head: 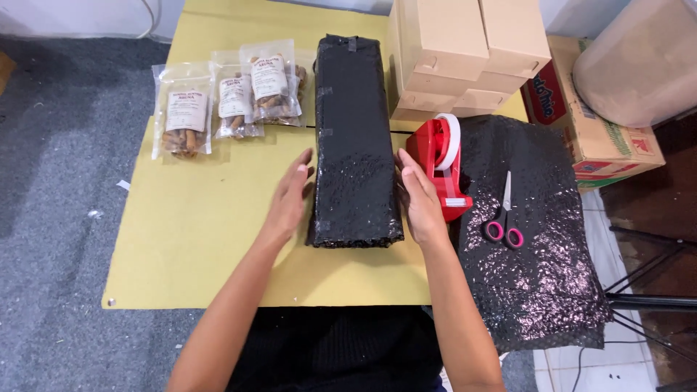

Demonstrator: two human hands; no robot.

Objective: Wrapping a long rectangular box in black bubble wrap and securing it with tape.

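Yellow mat (196, 239) on grey floor. Black bubble-wrapped parcel (354, 145) lies mid-frame; left hand (289, 197) and right hand (420, 199) press flat against its long sides, fingers open. Looks light, cushioned, slippery film; grip the long sides.

Left hand (290, 197) and right hand (420, 199) flat, palms facing inward, forearms extended
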